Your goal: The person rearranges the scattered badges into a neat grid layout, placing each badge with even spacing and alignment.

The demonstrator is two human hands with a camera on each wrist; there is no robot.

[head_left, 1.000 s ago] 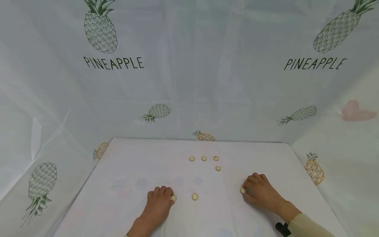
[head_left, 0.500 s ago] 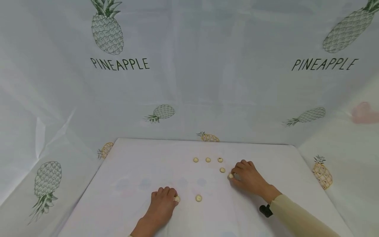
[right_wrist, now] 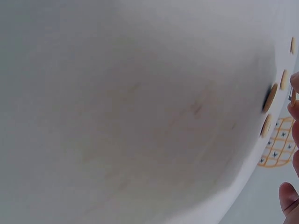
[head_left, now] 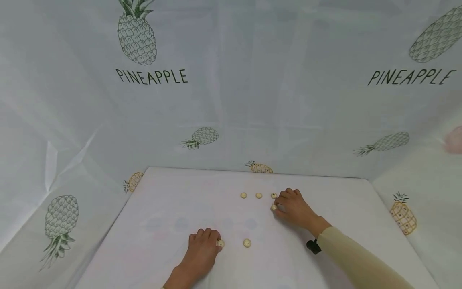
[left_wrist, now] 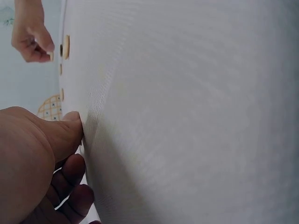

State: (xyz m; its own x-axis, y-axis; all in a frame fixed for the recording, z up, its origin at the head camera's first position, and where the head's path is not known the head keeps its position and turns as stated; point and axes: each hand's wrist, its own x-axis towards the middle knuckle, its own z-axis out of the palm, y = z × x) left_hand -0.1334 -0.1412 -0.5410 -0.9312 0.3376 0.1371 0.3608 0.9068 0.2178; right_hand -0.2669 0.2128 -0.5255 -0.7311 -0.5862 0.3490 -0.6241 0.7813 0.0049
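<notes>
My right hand (head_left: 294, 206) is at the right end of the back row, pinching a small round pale wooden disc (right_wrist: 293, 97) between thumb and fingertips. In the left wrist view that held disc (left_wrist: 51, 57) stands on edge in the grip. The row itself has a left disc (head_left: 243, 195), a middle disc (head_left: 258, 195) and a right disc (head_left: 274, 196), the last right beside my fingertips. Nearer the front, my left hand (head_left: 203, 249) rests low on the table, gripping another disc (head_left: 220, 243) at thumb and forefinger. One loose disc (head_left: 247, 243) lies just to its right.
A white cloth-covered table (head_left: 173, 192) carries everything, with faint coloured spots showing. White pineapple-print curtains (head_left: 234, 100) enclose its back and sides. A small black device (head_left: 313, 247) shows under the right wrist, beside the beige sleeve (head_left: 353, 257).
My right hand has moved leftward and away from me with its disc, up to the back row. The left hand keeps its disc in about the same place. The head view has shifted slightly.
</notes>
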